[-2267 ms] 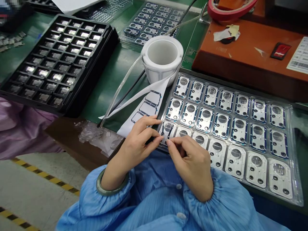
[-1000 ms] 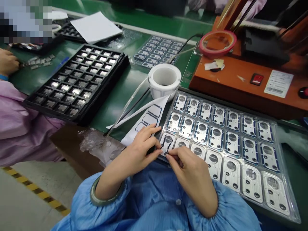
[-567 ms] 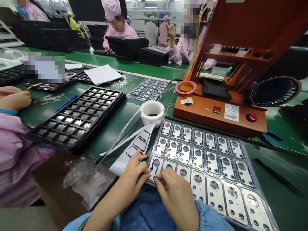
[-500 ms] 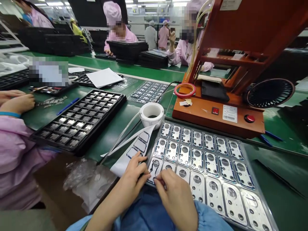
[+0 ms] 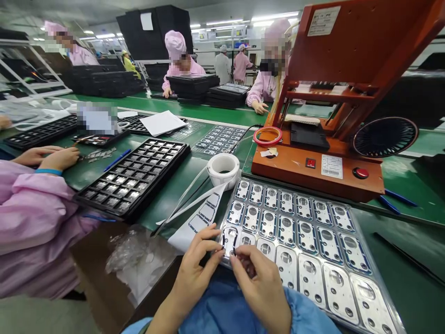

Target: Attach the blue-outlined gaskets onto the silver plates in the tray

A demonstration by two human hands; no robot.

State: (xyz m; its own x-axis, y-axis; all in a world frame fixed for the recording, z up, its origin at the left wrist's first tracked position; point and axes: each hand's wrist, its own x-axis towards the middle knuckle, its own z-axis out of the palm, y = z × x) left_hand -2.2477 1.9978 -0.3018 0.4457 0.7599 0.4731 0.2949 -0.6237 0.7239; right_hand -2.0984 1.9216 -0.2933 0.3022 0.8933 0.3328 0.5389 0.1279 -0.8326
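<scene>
My left hand [image 5: 196, 266] and my right hand [image 5: 259, 283] meet at the near-left corner of a clear plastic tray [image 5: 378, 260] of silver metal plates. Both pinch a thin dark gasket frame [image 5: 230, 240] that lies over the corner plate [image 5: 230, 236]. A white strip of liner [image 5: 203, 215] with more gasket outlines runs from a white roll [image 5: 223, 169] down to my left fingers.
A black tray of small parts [image 5: 134, 178] lies to the left. An orange press machine [image 5: 333, 102] and a small black fan [image 5: 384, 137] stand behind the clear tray. A person in a pink sleeve [image 5: 34, 218] works at my left; others sit across the green bench.
The camera has tilted up, so the room and other workers show. My hands stay pinched on the gasket at the corner plate, shifted slightly right in the frame.
</scene>
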